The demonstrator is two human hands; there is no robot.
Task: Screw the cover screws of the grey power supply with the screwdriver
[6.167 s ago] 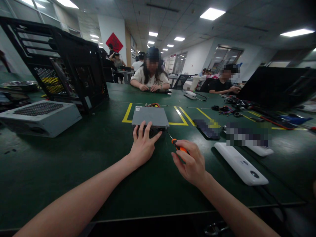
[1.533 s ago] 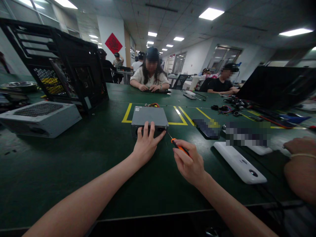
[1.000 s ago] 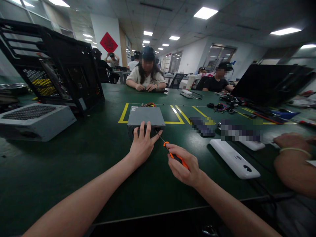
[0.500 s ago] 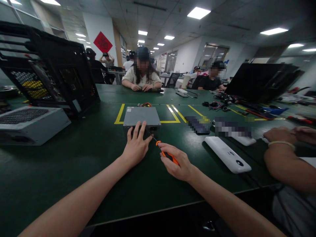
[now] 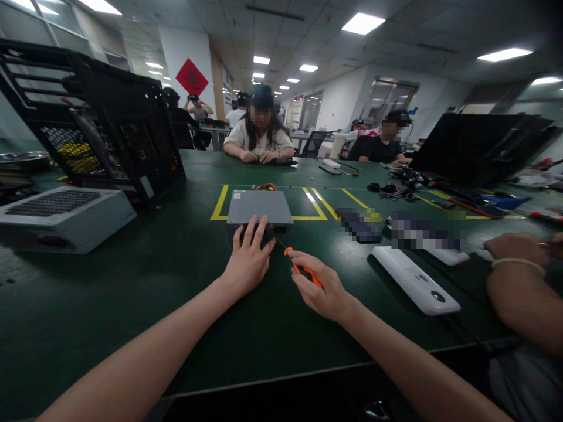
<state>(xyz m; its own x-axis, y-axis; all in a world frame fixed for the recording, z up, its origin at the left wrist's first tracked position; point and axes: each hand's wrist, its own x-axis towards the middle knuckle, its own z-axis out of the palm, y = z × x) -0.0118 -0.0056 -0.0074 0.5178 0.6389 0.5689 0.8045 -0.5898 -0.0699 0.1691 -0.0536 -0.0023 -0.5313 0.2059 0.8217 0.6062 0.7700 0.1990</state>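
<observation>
A grey computer power supply (image 5: 260, 206) lies on the green table in front of me, partly inside a yellow tape outline. Its coloured cables (image 5: 265, 187) stick out at the far side. Against the near face rests my left hand (image 5: 250, 258), fingers stretched and spread up to the top edge, thumb close to the screwdriver's shaft. My right hand (image 5: 323, 287) is closed around the orange and black handle of a screwdriver (image 5: 308, 274). The thin shaft points up and left to the near face, beside the socket. My left hand partly hides that face, and contact at the tip is unclear.
On the left stand a second power supply (image 5: 65, 214) and an open black computer case (image 5: 109, 129). To the right lie a phone (image 5: 358, 225), a white power bank (image 5: 416, 280) and cables (image 5: 391, 189). A co-worker's arm (image 5: 519, 275) is at the right; another person (image 5: 259, 129) sits opposite.
The view has shifted a little, so everything appears slightly farther right. Both hands keep nearly the same places at the power supply, the screwdriver still in my right hand.
</observation>
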